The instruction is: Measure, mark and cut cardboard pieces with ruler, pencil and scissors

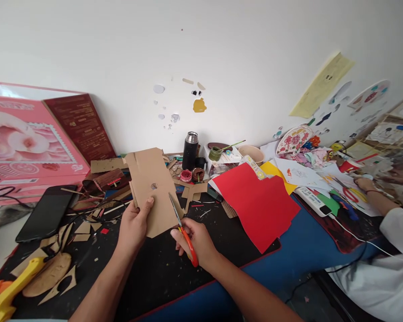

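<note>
My left hand (136, 219) grips a piece of brown cardboard (154, 170) by its lower left edge, thumb on the front face. The sheet is held tilted up above the black mat (154, 277) and has a small hole near its middle. My right hand (198, 239) is closed around orange-handled scissors (190, 246). Their blades point up and left, lying against the cardboard's right side. From here I cannot tell whether the blades grip the cardboard. Cardboard scraps (83, 227) lie on the mat to the left.
A yellow glue gun (16, 290) and a phone (47, 212) lie left. Behind stand a black thermos (190, 152) and paint jars (186, 175). Red paper (255, 203) and a white power strip (312, 201) lie right. A co-worker's arm (376, 194) reaches in from the right.
</note>
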